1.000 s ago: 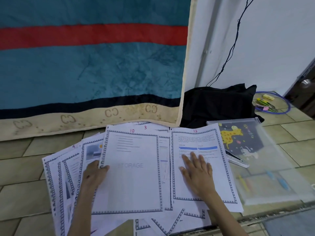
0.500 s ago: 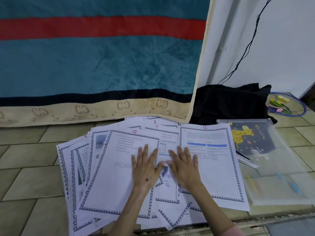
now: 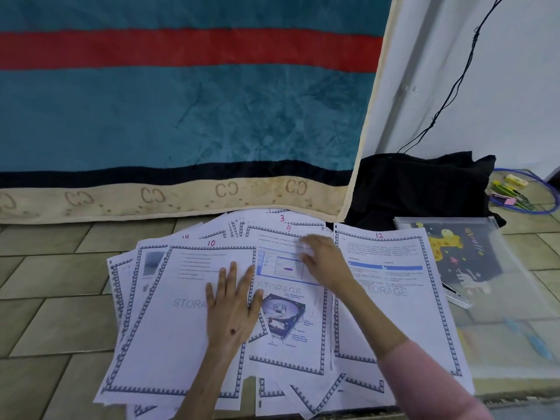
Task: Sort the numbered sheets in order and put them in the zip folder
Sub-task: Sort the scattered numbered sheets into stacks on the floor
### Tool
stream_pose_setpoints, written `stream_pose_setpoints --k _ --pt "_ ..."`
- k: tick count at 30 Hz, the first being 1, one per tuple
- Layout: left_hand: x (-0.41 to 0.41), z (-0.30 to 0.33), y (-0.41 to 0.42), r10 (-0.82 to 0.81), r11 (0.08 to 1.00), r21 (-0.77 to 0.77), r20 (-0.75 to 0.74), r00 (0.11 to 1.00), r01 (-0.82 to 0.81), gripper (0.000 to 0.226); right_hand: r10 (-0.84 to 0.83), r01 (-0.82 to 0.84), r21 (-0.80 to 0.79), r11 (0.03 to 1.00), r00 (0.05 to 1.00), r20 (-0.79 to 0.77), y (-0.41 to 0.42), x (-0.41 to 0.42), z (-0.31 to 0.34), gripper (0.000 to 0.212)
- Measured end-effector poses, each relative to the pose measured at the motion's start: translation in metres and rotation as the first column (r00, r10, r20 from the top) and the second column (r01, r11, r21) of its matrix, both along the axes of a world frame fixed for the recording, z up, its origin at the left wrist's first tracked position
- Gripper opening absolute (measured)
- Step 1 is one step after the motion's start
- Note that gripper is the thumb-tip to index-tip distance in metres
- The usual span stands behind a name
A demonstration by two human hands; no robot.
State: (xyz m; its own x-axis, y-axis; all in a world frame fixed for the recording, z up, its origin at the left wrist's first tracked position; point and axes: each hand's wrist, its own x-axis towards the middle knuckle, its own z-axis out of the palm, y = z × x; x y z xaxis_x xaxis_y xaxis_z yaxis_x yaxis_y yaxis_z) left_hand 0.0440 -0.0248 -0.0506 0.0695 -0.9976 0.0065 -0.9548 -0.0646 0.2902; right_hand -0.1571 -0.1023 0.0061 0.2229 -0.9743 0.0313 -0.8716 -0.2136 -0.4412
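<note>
Left hand (image 3: 231, 309) lay flat, fingers spread wide, on white bordered paper sheet marked 10 (image 3: 169, 313). Right hand (image 3: 325, 263) rested on white sheet marked 4 (image 3: 288, 322); its fingertips blurred, grip unclear. White sheet marked 12 (image 3: 394, 304) lay at 3 o'clock of sheet 4, overlapping it. Translucent plastic zip folder with giraffe print (image 3: 497, 286) sat on tiled floor (image 3: 45, 322) at 3 o'clock of the sheets.

My right arm wears a pink sleeve (image 3: 424, 380); my left forearm (image 3: 206, 377) is bare, its hand showing a small dark spot.
</note>
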Motion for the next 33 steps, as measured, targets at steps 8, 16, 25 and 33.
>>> stream_pose_setpoints --k 8,16,25,33 --pt "0.0 0.009 -0.002 0.0 1.0 0.028 -0.034 0.999 0.001 0.076 -0.019 0.082 0.192 0.978 0.95 -0.31 -0.048 -0.015 0.012 0.074" --pt "-0.008 0.024 0.0 -0.001 0.997 0.081 0.051 0.999 -0.003 0.052 -0.237 0.118 0.419 0.9 0.941 0.243 -0.045 -0.049 0.027 0.057" --pt "-0.03 0.035 -0.001 -0.087 0.996 -0.064 -0.41 0.908 0.066 0.047 -0.473 0.031 0.639 0.769 0.699 0.536 0.012 -0.031 0.051 0.082" --pt "-0.034 0.045 -0.006 0.079 0.995 0.097 -0.925 0.371 0.029 0.061 -0.509 -0.228 0.653 0.722 0.465 0.725 0.038 0.017 0.035 0.098"
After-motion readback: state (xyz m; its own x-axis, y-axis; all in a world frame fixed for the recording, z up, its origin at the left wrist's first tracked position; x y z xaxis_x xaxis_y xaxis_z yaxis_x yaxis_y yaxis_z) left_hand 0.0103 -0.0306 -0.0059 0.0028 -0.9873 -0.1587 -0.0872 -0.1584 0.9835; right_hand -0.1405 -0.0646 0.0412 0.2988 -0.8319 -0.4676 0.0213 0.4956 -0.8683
